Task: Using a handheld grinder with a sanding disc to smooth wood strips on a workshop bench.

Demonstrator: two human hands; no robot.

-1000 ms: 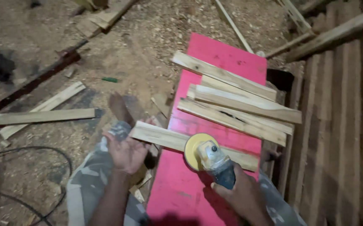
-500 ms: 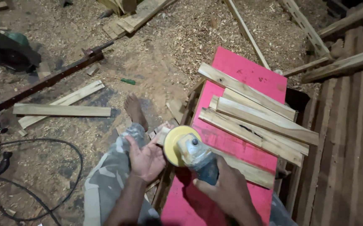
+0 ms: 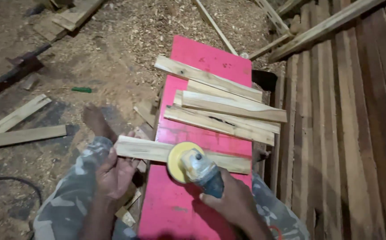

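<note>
The right hand [image 3: 235, 202], clamped on the angle grinder [image 3: 199, 171], has brought its yellow disc [image 3: 177, 162] back onto the wooden slat [image 3: 148, 150]. The left hand [image 3: 115, 171] remains closed over the slat's near end, pinning it across the pink board [image 3: 210, 60]; sanding appears underway.

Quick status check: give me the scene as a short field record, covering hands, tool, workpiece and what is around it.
left hand: grips the near end of the wooden slat, which lies across the pink board
right hand: holds the disc sander
sander disc: yellow, on the slat's middle
stacked slats: several, farther up the pink board
ground: sawdust, loose planks, a small green object
right side: rows of planks
</note>
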